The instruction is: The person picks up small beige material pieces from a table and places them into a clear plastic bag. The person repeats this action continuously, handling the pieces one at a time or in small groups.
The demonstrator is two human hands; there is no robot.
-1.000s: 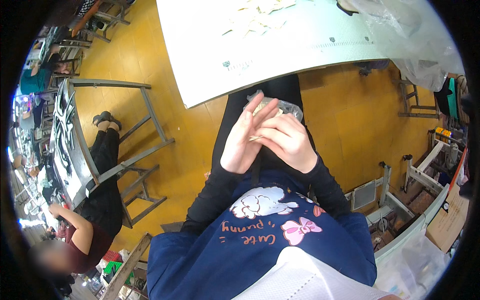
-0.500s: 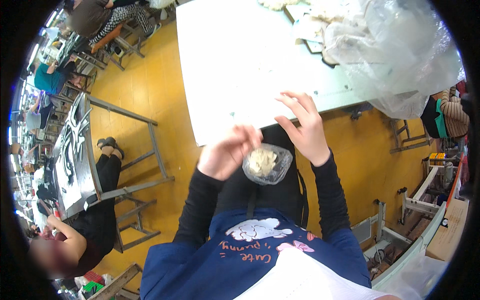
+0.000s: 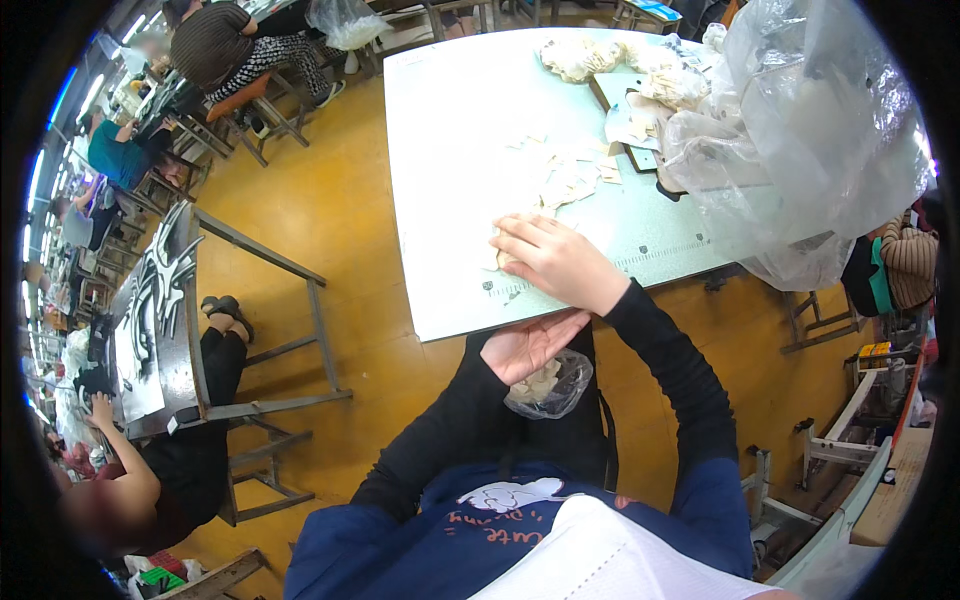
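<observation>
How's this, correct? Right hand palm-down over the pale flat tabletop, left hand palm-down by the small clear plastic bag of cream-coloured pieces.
Not quite: the left hand is palm-up, as the head view shows. The rest stands: right hand palm-down over the pale flat tabletop, left by the small clear plastic bag of cream-coloured pieces.

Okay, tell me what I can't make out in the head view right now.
- Head view: how many pale pieces lie under the right hand, and whether it grips any; the hand covers them.
- Head view: part of the small bag and its contents; the left hand is in front.
- Head view: whatever sits behind the big plastic; its folds and glare hide it.
- Head view: the carton's far end; the dark rim cuts it off.
</observation>
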